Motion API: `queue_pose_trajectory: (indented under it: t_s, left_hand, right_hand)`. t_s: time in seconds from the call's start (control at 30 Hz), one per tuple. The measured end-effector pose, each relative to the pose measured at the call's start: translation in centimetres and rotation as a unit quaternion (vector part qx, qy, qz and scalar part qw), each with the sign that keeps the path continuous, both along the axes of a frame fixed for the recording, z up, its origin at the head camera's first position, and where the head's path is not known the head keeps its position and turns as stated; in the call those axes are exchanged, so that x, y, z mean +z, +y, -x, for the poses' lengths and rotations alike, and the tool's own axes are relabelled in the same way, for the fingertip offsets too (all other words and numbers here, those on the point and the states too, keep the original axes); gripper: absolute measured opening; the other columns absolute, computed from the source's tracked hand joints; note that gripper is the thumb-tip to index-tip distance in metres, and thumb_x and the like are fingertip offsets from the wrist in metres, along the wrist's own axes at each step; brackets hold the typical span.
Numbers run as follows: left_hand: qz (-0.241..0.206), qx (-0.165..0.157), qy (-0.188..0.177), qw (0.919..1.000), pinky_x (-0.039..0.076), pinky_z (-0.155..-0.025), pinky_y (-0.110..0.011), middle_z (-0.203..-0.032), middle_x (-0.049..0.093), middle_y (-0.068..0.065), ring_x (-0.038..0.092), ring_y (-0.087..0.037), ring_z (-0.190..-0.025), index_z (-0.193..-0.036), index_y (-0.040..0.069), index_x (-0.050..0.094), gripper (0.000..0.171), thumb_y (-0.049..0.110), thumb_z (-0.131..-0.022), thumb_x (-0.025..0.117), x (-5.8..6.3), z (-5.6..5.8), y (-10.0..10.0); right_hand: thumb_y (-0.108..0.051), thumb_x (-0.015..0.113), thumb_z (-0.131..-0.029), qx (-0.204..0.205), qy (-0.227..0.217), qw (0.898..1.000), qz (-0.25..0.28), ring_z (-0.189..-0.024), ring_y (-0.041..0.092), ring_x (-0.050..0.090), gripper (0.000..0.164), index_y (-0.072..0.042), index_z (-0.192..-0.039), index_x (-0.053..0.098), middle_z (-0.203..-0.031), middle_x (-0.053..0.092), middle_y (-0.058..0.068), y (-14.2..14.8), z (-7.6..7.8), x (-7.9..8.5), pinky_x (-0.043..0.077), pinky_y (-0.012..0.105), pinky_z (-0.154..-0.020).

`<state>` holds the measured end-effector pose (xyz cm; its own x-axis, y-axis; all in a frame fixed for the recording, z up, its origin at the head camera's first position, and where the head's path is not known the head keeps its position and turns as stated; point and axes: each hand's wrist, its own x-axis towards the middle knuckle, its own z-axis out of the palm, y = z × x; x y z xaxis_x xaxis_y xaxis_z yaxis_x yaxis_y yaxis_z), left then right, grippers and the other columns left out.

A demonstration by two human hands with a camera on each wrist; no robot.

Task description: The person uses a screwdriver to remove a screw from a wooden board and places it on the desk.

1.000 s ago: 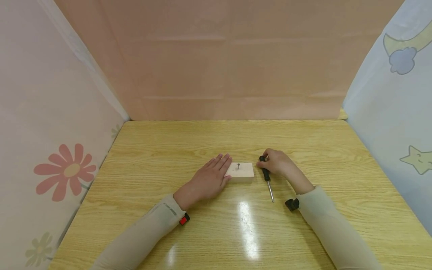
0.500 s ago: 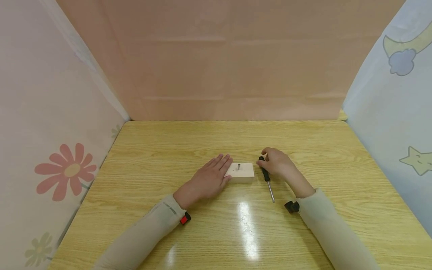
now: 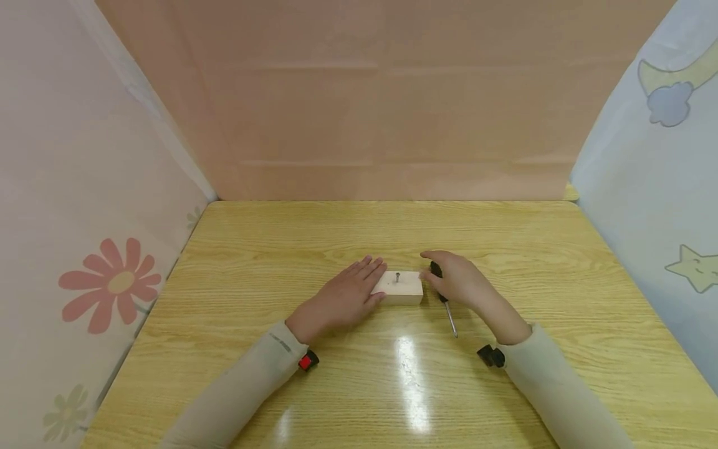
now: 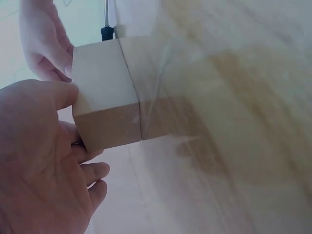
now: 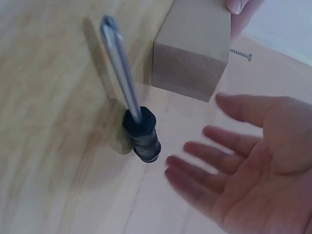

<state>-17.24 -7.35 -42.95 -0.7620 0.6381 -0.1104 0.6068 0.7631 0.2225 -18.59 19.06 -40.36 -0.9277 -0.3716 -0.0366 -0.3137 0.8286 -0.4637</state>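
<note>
A pale wooden block (image 3: 408,288) lies on the table with a screw (image 3: 397,277) standing up from its top; in the right wrist view the screw (image 5: 241,54) shows part of its thread and its head. My left hand (image 3: 342,296) holds the block's left end, thumb on the near side and fingers over the far part. Just right of the block a screwdriver (image 3: 450,315) with a black handle lies on the table, tip toward me. Over its handle is my right hand (image 3: 462,280), fingers spread and apart from the screwdriver (image 5: 141,129), thumb near the block's right end.
The wood-grain table (image 3: 269,249) spreads around both hands. A plain pinkish sheet (image 3: 381,112) stands along its back edge. Printed sheets with a flower (image 3: 119,282) and a star (image 3: 698,268) border the left and right sides.
My right hand has let go of the screwdriver's handle and shifted left toward the block, fingers opening. The screwdriver stays lying on the table. My left hand and the block have barely moved.
</note>
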Motion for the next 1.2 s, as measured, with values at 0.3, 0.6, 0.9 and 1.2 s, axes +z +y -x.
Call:
queue_pose_trajectory:
  t_s: [0.3,0.6,0.9,1.2]
  left_hand:
    - [-0.031,-0.009,-0.016,0.9994,0.015,-0.126,-0.039,-0.167,0.024,-0.005,0.015,-0.023,-0.156,-0.162,0.011,0.024,0.067,0.049,-0.108,0.037,0.5,0.4,-0.4]
    - [-0.047,-0.024,0.003,0.9986,0.024,-0.124,-0.042,-0.162,0.036,-0.007,0.027,-0.026,-0.153,-0.158,0.01,0.037,0.062,0.045,-0.107,0.045,1.3,0.9,-0.3]
    - [-0.102,-0.04,0.062,0.992,0.037,-0.118,-0.038,-0.147,0.055,-0.007,0.047,-0.024,-0.14,-0.146,0.008,0.054,0.046,0.034,-0.108,0.051,2.1,1.1,0.6]
    - [-0.12,-0.053,0.109,0.9854,0.046,-0.109,-0.035,-0.127,0.068,-0.003,0.06,-0.019,-0.123,-0.129,0.009,0.068,0.031,0.026,-0.104,0.06,2.9,0.9,1.9]
  right_hand:
    - [-0.02,0.065,-0.101,0.087,0.043,0.995,0.021,-0.138,0.041,0.048,0.051,-0.001,-0.147,0.051,-0.151,0.049,0.02,-0.1,-1.0,-0.4,0.04,0.058,-0.111]
    - [-0.025,0.058,-0.105,0.152,0.055,0.987,-0.017,-0.146,0.036,0.037,0.053,-0.001,-0.151,0.046,-0.157,0.04,0.021,-0.2,-1.8,-1.1,0.036,0.056,-0.115]
    - [-0.022,0.063,-0.102,0.175,0.105,0.978,-0.036,-0.144,0.035,0.042,0.055,-0.001,-0.15,0.048,-0.155,0.043,0.021,-0.2,-2.8,-1.5,0.041,0.055,-0.111]
    - [-0.024,0.066,-0.1,0.195,0.143,0.969,-0.057,-0.144,0.035,0.042,0.055,0.001,-0.147,0.051,-0.153,0.047,0.02,-0.3,-3.4,-1.6,0.042,0.054,-0.112]
